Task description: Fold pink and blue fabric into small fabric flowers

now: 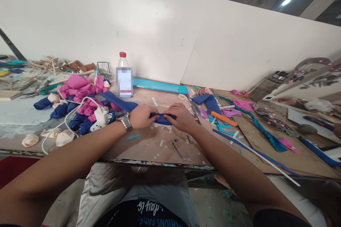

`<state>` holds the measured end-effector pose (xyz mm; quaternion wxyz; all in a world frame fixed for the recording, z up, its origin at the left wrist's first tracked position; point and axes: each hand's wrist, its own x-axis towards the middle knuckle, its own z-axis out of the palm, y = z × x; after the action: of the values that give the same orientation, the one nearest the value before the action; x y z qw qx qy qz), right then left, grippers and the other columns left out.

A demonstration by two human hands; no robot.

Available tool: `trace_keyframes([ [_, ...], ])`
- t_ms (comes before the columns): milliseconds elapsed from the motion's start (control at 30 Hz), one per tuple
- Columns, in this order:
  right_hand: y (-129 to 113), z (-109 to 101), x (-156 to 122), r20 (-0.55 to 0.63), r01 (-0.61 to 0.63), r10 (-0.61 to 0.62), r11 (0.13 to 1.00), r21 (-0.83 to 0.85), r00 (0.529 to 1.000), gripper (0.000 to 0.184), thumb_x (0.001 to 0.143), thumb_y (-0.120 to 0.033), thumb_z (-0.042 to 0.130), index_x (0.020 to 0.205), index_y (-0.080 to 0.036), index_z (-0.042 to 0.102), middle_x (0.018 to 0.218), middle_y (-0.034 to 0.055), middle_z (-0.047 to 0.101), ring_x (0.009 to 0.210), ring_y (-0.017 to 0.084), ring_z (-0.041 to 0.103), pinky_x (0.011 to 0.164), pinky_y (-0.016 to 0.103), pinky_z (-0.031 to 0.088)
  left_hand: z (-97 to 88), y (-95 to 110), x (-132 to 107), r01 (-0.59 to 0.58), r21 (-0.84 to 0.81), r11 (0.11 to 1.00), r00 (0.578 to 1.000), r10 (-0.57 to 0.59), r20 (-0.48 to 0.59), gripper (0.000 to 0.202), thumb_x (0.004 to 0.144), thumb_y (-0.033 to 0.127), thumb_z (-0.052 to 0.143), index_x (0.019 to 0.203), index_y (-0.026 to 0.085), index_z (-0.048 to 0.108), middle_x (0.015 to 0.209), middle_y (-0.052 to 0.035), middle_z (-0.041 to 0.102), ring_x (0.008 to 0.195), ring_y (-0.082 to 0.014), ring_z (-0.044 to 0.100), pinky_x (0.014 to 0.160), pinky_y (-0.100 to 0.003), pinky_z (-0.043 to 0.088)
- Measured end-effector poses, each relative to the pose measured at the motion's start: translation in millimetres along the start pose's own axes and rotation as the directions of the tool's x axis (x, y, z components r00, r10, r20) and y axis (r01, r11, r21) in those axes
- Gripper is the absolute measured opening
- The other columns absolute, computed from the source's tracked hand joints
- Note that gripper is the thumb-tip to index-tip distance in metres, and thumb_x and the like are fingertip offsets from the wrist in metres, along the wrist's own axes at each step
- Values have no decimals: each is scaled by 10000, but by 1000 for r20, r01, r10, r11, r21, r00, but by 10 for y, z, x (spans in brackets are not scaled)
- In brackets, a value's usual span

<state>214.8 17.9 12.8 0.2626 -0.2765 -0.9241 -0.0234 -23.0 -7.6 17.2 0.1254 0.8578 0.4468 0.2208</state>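
Note:
Both of my hands meet over the middle of the wooden table (149, 145). My left hand (141, 116), with a metal watch on its wrist, is closed on a dark blue fabric strip (121, 103). My right hand (180, 115) pinches the same strip just to the right, fingers pressed together. The strip runs back to the left, towards a plastic bottle (124, 76) with a red cap.
A heap of pink and blue fabric flowers (80, 94) lies left, with a white charger and cable (101, 116). An orange-handled cutter (223, 118), teal strips (262, 129) and blue fabric pieces lie right. A white board wall stands behind. Cardboard (266, 142) covers the right side.

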Motion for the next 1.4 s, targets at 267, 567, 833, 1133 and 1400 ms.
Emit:
trace_keyframes([
  [267, 16, -6, 5, -36, 43, -42, 999, 31, 998, 110, 939, -230, 682, 1023, -220, 753, 913, 48, 779, 871, 216, 672, 851, 382, 456, -23, -4, 7, 5, -41, 999, 1000, -5, -7, 232, 871, 198, 545, 870, 190, 777, 789, -41, 757, 696, -174, 632, 663, -287, 372],
  [567, -34, 5, -1, -42, 13, -10, 997, 77, 999, 86, 939, -255, 690, 995, -222, 746, 917, 36, 779, 878, 209, 678, 877, 384, 469, 34, -25, 6, -65, -66, 996, 998, 66, 12, 302, 983, 363, 534, 886, 203, 771, 774, -34, 749, 695, -157, 633, 674, -272, 374],
  [833, -52, 9, 6, -82, 14, -8, 998, 65, 997, 81, 949, -273, 681, 976, -226, 742, 889, 39, 766, 886, 217, 678, 869, 393, 468, 34, -5, 6, -61, -144, 988, 998, 63, 8, 335, 992, 361, 517, 803, 172, 718, 683, -13, 677, 627, -132, 542, 621, -270, 304],
  [1133, -48, 1, 14, -85, 77, -74, 997, 26, 994, 83, 966, -235, 649, 973, -241, 731, 917, 35, 783, 887, 209, 674, 878, 400, 454, -8, 22, 8, -32, -281, 959, 999, 41, 25, 221, 876, 208, 505, 769, 164, 693, 685, 17, 642, 649, -128, 530, 637, -265, 337],
  [1400, -55, -13, 2, -63, 124, -125, 992, -22, 990, 130, 987, -242, 616, 981, -262, 744, 945, 39, 789, 935, 218, 664, 917, 422, 444, -1, 4, 20, 40, -418, 908, 998, -16, 62, 248, 826, 184, 500, 852, 145, 744, 717, 10, 674, 663, -132, 556, 642, -260, 374],
])
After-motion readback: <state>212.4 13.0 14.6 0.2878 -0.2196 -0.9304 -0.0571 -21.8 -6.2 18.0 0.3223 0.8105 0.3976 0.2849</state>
